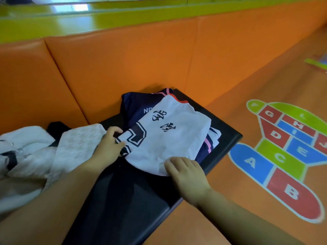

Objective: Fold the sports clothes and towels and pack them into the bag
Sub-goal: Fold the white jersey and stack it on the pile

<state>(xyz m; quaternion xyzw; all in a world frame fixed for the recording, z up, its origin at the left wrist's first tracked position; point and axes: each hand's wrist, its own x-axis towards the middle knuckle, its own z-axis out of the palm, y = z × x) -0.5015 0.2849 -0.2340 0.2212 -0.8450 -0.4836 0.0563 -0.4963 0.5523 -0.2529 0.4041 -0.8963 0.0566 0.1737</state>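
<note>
Head view: I am working at the white jersey [169, 138], which is lying folded on top of a navy jersey [134, 106] on the black surface [224, 131].

- Left hand [110, 144]: pinching the jersey's left edge, beside the black numeral, thumb over and fingers curled under the fold.
- Right hand [187, 174]: lying on the near hem with fingers relaxed, pressing the cloth down and gripping nothing.
- Axis: the jersey's long axis is running away from me, near hem under my right hand, red-trimmed collar at the far end, leaning slightly rightward. Both hands are touching it. The left is holding the long side, the right the short near end.
- Judgement: the fold or lift still to come is turning on that left edge, which would travel rightward across the long axis while the right hand is anchoring.

Room for moving:
- Right: the pile is sitting near the surface's right edge, with the orange floor [247, 82] beyond. Little margin there.
- Far: the padded wall [123, 59] is closing off the back.
- Left: a pale towel [77, 149] is lying crumpled just beside my left hand.
- Near: dark material is lying between my forearms. I cannot tell whether this is the bag.
</note>
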